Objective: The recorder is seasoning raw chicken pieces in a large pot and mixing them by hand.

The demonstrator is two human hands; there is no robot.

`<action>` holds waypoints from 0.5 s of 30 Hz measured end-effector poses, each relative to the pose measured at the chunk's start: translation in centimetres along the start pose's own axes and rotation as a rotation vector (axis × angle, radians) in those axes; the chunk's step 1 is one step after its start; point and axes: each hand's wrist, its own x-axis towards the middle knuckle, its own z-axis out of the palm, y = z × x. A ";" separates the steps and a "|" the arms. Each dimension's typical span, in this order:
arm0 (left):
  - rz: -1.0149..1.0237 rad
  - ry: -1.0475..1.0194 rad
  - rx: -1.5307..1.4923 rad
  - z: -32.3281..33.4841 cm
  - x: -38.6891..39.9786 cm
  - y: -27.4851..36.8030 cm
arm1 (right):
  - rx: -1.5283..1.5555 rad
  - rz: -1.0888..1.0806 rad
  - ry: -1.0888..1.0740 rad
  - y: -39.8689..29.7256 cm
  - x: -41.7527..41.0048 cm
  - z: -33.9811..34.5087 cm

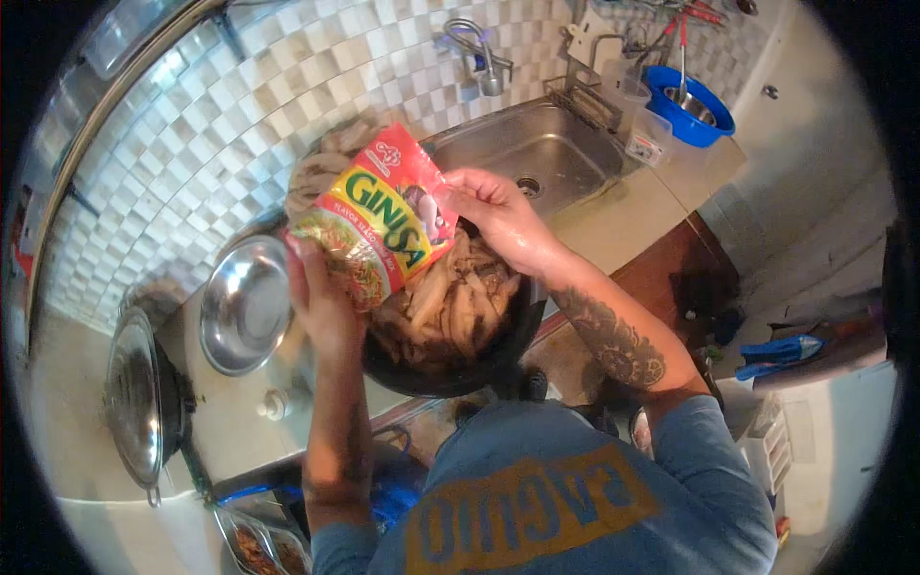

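A red and yellow seasoning packet (381,208) is stretched between my two hands, its printed face up towards me. My left hand (320,295) grips the lower left edge, and my right hand (496,215) pinches the right edge between thumb and fingers. Below the packet is a dark, round pan (424,384) holding pale brown strips of food (460,302), which the packet partly covers. More pale slices (316,180) lie behind the packet by the tiled wall; what holds them is hidden. I cannot tell whether the packet is torn.
A steel basin (248,305) stands left, beside a lidded pan (136,395). Beyond my right hand lies a steel sink (532,144) under a faucet (489,65). Clear plastic containers (650,136) and a blue basin (719,129) sit at the sink's right. Food trays (262,543) are at lower left.
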 end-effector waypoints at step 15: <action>0.230 -0.012 1.062 -5.0 4.2 4.3 | -0.213 0.274 0.887 11.3 -26.2 -16.4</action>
